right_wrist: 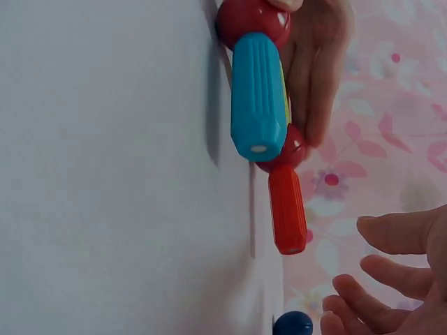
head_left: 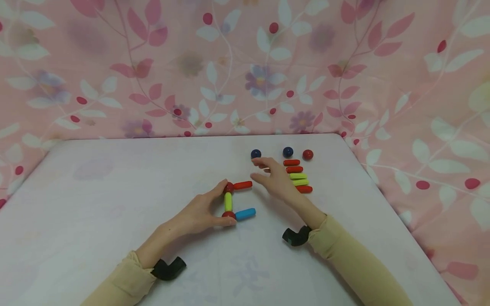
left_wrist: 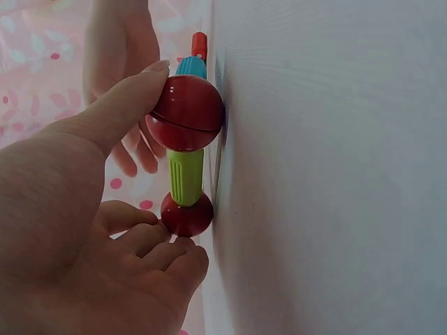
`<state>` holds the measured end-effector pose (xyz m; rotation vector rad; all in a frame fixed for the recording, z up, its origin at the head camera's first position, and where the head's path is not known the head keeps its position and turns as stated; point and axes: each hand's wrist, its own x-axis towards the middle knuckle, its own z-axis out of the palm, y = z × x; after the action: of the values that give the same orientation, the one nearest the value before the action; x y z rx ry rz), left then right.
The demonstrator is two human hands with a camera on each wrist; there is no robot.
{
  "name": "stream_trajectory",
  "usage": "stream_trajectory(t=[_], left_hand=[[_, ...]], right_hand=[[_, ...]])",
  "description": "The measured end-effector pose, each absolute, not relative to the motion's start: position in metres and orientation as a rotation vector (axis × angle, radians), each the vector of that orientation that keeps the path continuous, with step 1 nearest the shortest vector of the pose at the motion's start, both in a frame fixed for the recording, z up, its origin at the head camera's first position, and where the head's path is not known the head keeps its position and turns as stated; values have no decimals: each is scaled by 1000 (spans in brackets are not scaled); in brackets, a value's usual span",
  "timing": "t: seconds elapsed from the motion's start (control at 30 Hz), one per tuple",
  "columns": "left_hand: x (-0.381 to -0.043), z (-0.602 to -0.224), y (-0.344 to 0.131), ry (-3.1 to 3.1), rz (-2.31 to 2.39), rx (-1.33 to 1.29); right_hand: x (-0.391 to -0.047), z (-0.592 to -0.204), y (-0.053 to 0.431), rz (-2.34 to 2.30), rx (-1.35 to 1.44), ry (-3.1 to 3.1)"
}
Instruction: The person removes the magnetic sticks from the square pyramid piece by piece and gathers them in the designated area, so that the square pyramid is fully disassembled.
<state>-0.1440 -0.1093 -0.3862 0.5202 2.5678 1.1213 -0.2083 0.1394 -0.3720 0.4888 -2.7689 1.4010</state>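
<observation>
My left hand (head_left: 193,214) grips a small frame of building rods and balls on the table. Its thumb lies on the near red ball (left_wrist: 187,112) and its fingers touch the far red ball (left_wrist: 187,213). A yellow-green rod (head_left: 228,202) joins the two balls. From the far ball a red rod (head_left: 243,185) points right; a blue rod (right_wrist: 258,98) points right from the near one. My right hand (head_left: 276,180) hovers with its fingers loosely bent and nothing between them, close to a dark blue ball (head_left: 255,154) that it partly overlaps in the head view.
Right of my right hand lie loose red rods (head_left: 292,162) and yellow-green rods (head_left: 300,182), partly hidden by it. Behind them are another dark blue ball (head_left: 288,151) and a loose red ball (head_left: 308,154). The white table (head_left: 115,191) meets a floral pink curtain (head_left: 172,85).
</observation>
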Motion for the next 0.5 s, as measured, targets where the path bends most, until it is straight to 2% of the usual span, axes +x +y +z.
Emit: stream_trajectory(t=[0.17, 0.5], left_hand=[[-145, -387, -111, 2568, 1120, 525], [-145, -387, -110, 2560, 1135, 553]], right_hand=[[-194, -377, 134, 1438, 542, -2839], [-190, -387, 130, 1464, 685, -2914]])
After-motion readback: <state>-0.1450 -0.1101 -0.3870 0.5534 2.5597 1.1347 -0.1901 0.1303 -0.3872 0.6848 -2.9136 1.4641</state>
